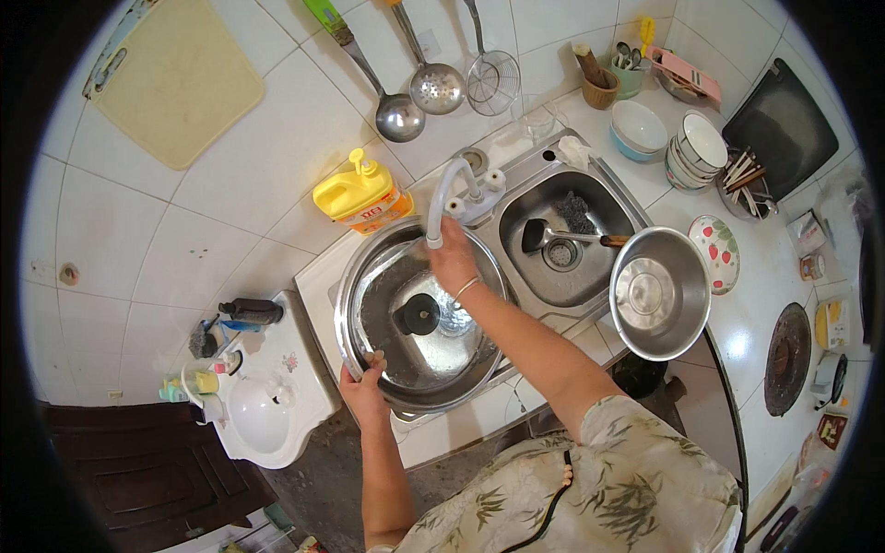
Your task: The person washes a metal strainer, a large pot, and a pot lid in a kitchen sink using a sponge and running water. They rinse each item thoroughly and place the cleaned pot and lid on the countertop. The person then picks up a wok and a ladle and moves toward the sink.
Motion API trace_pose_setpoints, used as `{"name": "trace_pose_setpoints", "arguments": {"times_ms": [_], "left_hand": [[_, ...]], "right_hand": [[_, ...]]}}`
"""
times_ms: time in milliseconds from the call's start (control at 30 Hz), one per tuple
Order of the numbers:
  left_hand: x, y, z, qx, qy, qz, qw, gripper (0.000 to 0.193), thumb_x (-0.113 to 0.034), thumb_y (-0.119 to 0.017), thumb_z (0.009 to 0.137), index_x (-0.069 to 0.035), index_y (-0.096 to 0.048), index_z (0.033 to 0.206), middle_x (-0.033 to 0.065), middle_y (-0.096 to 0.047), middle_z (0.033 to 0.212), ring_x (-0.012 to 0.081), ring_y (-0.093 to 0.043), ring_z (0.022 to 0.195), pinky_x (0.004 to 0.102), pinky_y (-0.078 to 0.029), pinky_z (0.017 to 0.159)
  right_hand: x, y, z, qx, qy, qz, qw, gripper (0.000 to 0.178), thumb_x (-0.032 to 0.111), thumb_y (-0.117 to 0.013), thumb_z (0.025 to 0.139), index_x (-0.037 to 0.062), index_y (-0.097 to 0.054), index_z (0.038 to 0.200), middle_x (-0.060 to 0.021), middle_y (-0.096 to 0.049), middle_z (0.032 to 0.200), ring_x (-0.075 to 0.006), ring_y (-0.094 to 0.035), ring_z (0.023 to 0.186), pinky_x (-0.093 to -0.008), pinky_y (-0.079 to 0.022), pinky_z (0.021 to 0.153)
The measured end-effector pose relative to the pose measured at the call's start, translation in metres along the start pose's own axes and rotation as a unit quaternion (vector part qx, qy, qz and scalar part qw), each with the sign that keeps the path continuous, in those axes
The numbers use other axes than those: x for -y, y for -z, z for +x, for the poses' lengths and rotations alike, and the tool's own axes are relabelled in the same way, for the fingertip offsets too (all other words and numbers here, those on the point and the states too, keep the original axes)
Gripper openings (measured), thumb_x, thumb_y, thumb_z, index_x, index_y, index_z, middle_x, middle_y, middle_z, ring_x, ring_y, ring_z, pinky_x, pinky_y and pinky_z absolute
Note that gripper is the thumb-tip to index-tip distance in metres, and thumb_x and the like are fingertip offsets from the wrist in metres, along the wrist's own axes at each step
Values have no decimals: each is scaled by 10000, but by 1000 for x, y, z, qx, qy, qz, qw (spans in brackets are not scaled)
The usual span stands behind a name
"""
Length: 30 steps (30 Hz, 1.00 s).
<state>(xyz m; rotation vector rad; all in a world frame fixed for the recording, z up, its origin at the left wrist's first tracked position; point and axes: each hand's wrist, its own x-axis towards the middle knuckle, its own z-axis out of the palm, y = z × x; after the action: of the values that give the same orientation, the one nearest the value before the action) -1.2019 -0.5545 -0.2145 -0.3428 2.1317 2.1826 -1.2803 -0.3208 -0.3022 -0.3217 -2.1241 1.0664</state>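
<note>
A large, round, shiny metal lid or basin lies over the left part of the sink, with a black round piece at its middle. My left hand grips its near-left rim, the thumb over the edge. At its far side, my right hand is closed against the curved white faucet spout. Some of the right fingers are hidden behind the spout. In the right sink bowl are a spatula with a wooden handle and a dark scouring pad.
A metal basin rests on the sink's right edge. A yellow detergent jug stands at the back left. Stacked bowls and a strawberry-patterned plate occupy the right counter. Ladles hang overhead; a white washbasin stands left.
</note>
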Motion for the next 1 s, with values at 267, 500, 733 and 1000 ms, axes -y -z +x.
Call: {"name": "trace_pose_setpoints", "arguments": {"times_ms": [267, 500, 733, 1000], "left_hand": [[22, 26, 6, -25, 0, -103, 994, 270, 119, -457, 619, 69, -528, 874, 122, -577, 802, 190, -575, 711, 287, -476, 681], [52, 30, 15, -87, 48, -288, 952, 419, 125, -421, 623, 20, -458, 1027, 127, -544, 908, 220, -542, 746, 306, -464, 675], [149, 20, 27, 10, 349, -322, 880, 246, -92, -537, 842, -53, -505, 1083, 123, -590, 1011, 266, -591, 923, 405, -513, 772], [206, -48, 48, -44, 467, -280, 837, 329, -293, -543, 870, -46, -513, 1085, 115, -601, 999, 285, -595, 842, 423, -494, 746]], "right_hand": [[-95, 35, -52, 232, -249, 11, 940, 297, 256, -567, 780, 25, -560, 966, -208, -599, 881, -379, -568, 791, -405, -455, 722], [-56, 35, -96, 188, -422, 228, 857, 319, 169, -641, 727, -18, -545, 967, -138, -620, 889, -238, -593, 802, -345, -455, 731], [-21, 74, -4, 95, -189, 135, 968, 297, 66, -579, 681, -12, -522, 962, -149, -608, 827, -237, -589, 755, -315, -454, 707], [-15, 113, 0, 87, -105, 34, 990, 212, 59, -571, 689, 11, -504, 885, -117, -574, 759, -207, -556, 689, -303, -444, 655]]}}
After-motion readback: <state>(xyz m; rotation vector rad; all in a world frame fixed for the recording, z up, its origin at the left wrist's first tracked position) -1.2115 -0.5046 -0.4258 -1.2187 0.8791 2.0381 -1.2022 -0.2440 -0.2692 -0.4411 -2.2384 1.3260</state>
